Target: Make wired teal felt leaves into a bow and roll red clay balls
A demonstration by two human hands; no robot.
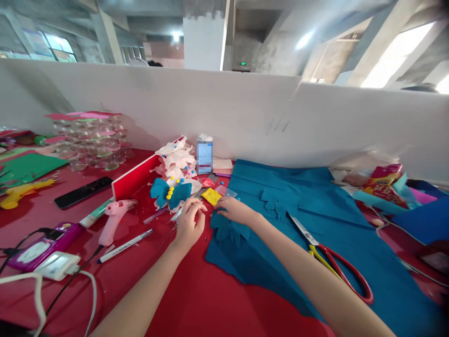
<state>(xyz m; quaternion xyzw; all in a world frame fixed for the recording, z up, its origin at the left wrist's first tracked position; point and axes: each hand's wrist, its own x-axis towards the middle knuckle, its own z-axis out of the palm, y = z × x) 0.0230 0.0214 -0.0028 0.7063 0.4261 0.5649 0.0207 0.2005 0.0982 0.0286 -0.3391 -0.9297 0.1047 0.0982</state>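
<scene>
Our left fingers (199, 206) half-curl; our right fingers (221, 204) bend beside the yellow packet (211, 197) at twelve o'clock; we cannot tell either's hold.

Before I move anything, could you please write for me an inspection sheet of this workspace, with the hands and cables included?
Surface: glossy red tabletop, partly covered by a creased blue fabric sheet.
Job's things: blue fabric butterfly with yellow beads beyond the left hand; small yellow packet and blue petal-shaped fabric piece by the right hand; metal scissors with red and yellow handles on the sheet.
Clutter: pink glue gun, flat black phone and slim white pen, on the left.
Hands: left, fingers bent; right, palm down; grip unclear on both.
Cables: thick white cable and thin black cord, lower left.
Surroundings: white partition behind; grey concrete structure beyond.
</scene>
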